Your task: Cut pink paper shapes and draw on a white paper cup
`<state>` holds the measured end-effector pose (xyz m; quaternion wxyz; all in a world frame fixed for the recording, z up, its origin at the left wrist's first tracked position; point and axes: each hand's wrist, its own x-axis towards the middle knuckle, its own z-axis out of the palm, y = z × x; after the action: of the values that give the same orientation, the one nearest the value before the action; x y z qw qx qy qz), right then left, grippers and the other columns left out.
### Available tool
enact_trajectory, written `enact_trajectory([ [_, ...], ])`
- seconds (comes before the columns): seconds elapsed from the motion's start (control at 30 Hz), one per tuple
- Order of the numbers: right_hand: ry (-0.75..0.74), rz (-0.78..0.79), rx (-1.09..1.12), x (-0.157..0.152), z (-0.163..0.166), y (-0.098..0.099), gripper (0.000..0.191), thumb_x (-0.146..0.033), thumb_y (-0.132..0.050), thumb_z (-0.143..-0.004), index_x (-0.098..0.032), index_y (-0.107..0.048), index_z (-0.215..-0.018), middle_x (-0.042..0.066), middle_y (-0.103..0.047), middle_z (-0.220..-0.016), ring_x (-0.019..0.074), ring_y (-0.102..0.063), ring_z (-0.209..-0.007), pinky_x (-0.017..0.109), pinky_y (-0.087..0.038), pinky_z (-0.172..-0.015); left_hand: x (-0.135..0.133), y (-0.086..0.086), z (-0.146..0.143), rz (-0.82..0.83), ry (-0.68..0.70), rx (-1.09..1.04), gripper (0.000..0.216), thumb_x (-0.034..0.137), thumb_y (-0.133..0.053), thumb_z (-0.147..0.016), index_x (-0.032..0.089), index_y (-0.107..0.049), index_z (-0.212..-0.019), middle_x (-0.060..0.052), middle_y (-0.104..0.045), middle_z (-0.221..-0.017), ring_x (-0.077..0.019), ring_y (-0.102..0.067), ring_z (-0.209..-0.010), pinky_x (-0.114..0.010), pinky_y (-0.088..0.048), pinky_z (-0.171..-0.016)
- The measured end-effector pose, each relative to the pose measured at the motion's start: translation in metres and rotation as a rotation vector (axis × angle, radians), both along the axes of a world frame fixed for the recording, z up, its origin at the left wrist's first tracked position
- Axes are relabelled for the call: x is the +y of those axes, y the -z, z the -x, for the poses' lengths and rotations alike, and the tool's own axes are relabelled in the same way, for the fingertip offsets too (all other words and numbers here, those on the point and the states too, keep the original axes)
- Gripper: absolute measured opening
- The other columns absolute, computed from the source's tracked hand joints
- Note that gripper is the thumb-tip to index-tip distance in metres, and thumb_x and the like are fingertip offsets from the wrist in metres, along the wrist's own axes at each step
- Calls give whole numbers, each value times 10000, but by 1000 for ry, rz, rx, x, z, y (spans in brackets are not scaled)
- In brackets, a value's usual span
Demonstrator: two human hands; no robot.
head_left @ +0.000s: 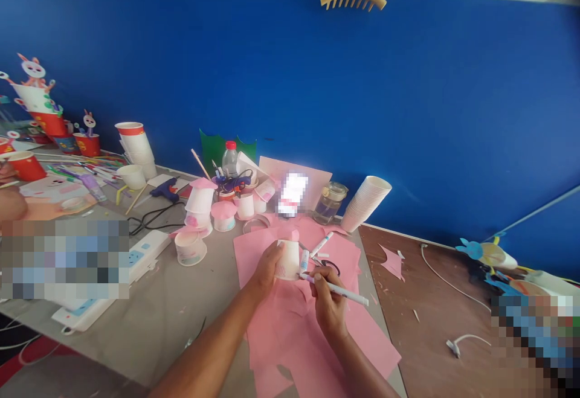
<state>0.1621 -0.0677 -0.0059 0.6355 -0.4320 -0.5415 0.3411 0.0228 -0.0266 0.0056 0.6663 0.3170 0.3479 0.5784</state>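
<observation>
My left hand [268, 268] is closed around the left side of a white paper cup [289, 258] with faint pink marks on it. In my right hand [330, 301] is a marker [351, 294] with a pale barrel, its tip close to the cup's lower right edge. Pink paper sheets [290, 337] spread out beneath both hands. Just right of the cup are a white marker [322, 244] and the black handles of scissors [332, 266], partly covered.
Decorated paper cups [190, 247] stand to the left. Behind are a bright phone [293, 192], a glass jar [330, 202] and a leaning cup stack [368, 202]. A glue gun [165, 189] and a power strip [145, 256] lie left, near another person's hand [12, 205].
</observation>
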Motion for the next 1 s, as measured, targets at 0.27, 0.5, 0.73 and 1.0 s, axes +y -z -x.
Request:
enact_trajectory([
  [0.27,-72,6,38,0,-1,0,201,-253,-522,-850,-226,-579,-660,-10,-577,-645,140,-458,-539,279,-389,-519,-2,-5,0,11,1,-5,526,570,-682,-724,134,-672,-1019,-30,-647,-743,-159,-575,-632,-274,-455,-565],
  [0.5,-16,10,66,0,2,-1,228,-320,-511,-899,-221,-571,-703,-28,-525,-620,123,-397,-516,273,-363,-523,-5,-12,-1,36,75,-61,509,579,-686,-714,143,-643,-972,-42,-656,-738,-187,-604,-612,-313,-484,-550],
  [0.73,-36,16,119,-1,3,-1,264,-382,-523,-911,-220,-558,-706,-51,-436,-562,123,-392,-510,277,-371,-535,-4,-13,-2,39,81,-95,493,590,-658,-733,149,-644,-954,-47,-656,-731,-183,-600,-624,-301,-471,-563],
  [1.0,-30,15,112,-1,3,-1,269,-400,-522,-907,-228,-557,-703,-59,-411,-538,129,-398,-500,280,-379,-529,-1,-5,-1,77,77,-108,466,563,-657,-746,159,-655,-978,-56,-658,-762,-205,-603,-675,-314,-482,-586],
])
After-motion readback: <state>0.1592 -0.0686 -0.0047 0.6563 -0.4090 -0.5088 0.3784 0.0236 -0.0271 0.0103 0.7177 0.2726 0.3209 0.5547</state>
